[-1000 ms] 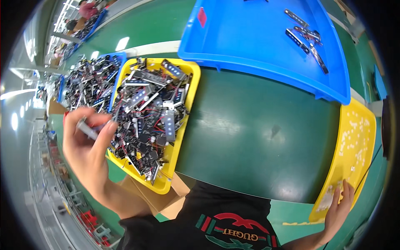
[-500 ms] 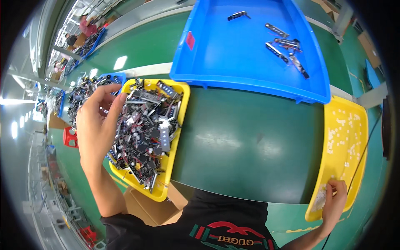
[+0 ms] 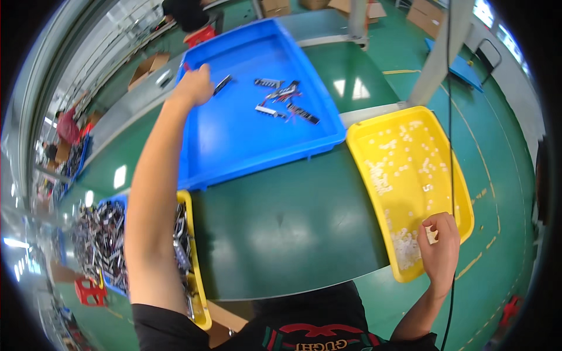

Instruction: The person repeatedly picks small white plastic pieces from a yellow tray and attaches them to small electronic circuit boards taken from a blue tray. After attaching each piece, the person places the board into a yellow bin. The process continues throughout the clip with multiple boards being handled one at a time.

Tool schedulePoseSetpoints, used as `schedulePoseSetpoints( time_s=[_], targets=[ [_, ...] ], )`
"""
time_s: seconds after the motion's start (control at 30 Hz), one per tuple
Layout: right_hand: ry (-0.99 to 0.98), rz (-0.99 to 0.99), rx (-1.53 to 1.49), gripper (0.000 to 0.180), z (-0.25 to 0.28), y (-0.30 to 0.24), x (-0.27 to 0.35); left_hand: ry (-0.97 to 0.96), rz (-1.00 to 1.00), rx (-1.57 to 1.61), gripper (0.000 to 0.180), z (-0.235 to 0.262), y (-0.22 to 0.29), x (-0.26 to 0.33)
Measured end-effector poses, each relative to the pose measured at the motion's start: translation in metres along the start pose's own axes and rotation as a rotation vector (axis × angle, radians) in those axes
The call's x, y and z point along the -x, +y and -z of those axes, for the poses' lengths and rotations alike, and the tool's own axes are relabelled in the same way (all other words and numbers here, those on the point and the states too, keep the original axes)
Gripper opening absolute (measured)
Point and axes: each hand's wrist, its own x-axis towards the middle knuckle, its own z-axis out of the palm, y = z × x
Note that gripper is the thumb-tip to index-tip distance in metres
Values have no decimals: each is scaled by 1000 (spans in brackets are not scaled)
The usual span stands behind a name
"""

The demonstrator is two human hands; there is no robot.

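My left hand (image 3: pixel 196 86) reaches over the far left part of a large blue tray (image 3: pixel 252 157). Its fingers are mostly turned out of sight, so whether they hold anything is hidden. Close beside it lies a thin dark electronic strip (image 3: pixel 222 85). Several more strips with wires (image 3: pixel 284 92) lie in a loose group farther right in that tray. My right hand (image 3: pixel 440 243) is low in a yellow tray (image 3: pixel 410 202) of small white pieces (image 3: pixel 407 248). Its thumb and curled forefinger come together; what sits between them is too small to make out.
Under my left forearm, a second yellow tray (image 3: pixel 202 307) holds a heap of electronic parts. A blue bin (image 3: pixel 105 234) of similar parts stands left of it. A black cable (image 3: pixel 451 146) hangs down across the right tray. A red stool (image 3: pixel 91 291) stands at left.
My left hand has moved from above the heaped yellow tray to the blue tray's far left. My right hand remains at the white pieces. The view has swung right.
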Motion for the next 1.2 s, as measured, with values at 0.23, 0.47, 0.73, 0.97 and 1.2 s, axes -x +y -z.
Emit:
schedulePoseSetpoints(
  time_s=[0.23,0.47,0.73,0.97,1.2],
  targets=[
    [109,171,-283,25,17,-9,22,45,311,444,59,-68,11,-40],
    [97,360,-546,23,-2,-27,23,165,259,502,38,-57,4,-22],
    [56,377,-970,22,-60,-75,24,559,210,1603,27,44,113,110],
    [-45,-35,-1393,16,-86,-89,31,110,317,2437,15,22,194,268],
    [-199,-259,-1454,19,-98,-77,34,-272,593,2336,23,-3,205,314]
  ],
)
